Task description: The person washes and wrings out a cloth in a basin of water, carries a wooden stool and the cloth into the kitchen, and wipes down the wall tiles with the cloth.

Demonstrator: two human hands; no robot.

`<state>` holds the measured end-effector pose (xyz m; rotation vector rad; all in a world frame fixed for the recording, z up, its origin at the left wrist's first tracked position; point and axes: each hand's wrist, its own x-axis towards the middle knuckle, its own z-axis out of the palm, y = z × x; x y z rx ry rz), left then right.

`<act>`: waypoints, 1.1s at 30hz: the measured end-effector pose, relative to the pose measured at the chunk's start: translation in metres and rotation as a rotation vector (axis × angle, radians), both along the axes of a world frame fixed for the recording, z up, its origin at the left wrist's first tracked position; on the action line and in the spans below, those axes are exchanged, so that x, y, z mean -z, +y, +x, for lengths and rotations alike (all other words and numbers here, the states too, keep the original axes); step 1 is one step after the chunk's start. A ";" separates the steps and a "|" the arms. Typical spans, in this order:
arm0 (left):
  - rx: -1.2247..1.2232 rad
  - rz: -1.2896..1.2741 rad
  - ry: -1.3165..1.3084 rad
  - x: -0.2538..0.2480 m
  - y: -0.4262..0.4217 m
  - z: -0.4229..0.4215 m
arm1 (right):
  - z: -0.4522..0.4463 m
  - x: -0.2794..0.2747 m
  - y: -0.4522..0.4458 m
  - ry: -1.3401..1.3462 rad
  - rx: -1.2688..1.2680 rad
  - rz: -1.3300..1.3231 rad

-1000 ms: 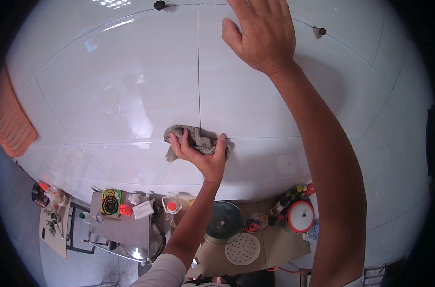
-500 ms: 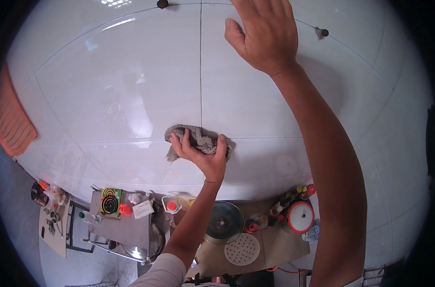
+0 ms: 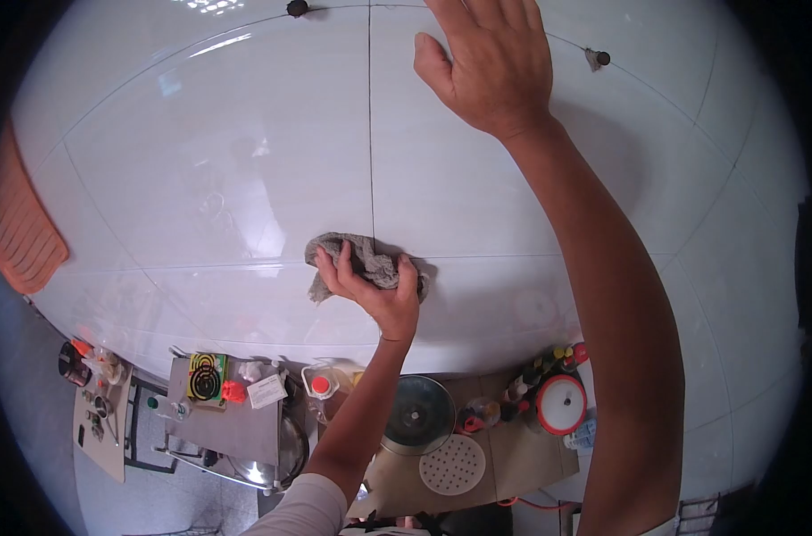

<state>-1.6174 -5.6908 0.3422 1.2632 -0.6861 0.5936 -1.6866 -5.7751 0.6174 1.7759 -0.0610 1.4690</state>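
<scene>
A crumpled grey cloth [image 3: 339, 243] lies pressed against the white tiled wall [image 3: 245, 179], where two tile seams meet. My left hand [image 3: 374, 290] is closed on this cloth, with its fingers and thumb bent over it. Higher up and to the right, my right hand [image 3: 491, 67] rests flat on the tiles, fingers spread and thumb out; its fingertips are cut off by the top edge. Dark round plugs [image 3: 297, 8] sit on the upper seam, one on each side of the right hand.
An orange slatted rack [image 3: 22, 219] is at the far left. Below the wall are a glass pan lid [image 3: 415, 415], a white perforated disc [image 3: 452, 464], a red-rimmed lid [image 3: 562, 405], a red-capped jug [image 3: 325, 389], a mosquito-coil box [image 3: 208, 380] and several bottles.
The left thumb has drawn in slightly over the cloth. The right hand keeps its place on the wall, and the view has shifted a little.
</scene>
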 end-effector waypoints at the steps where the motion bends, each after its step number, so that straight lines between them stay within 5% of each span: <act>1: 0.003 0.001 0.004 0.000 0.000 0.000 | 0.000 0.000 0.000 0.003 0.003 0.006; 33: -0.012 0.010 0.010 -0.005 0.001 -0.004 | 0.000 -0.001 0.001 0.005 0.010 0.014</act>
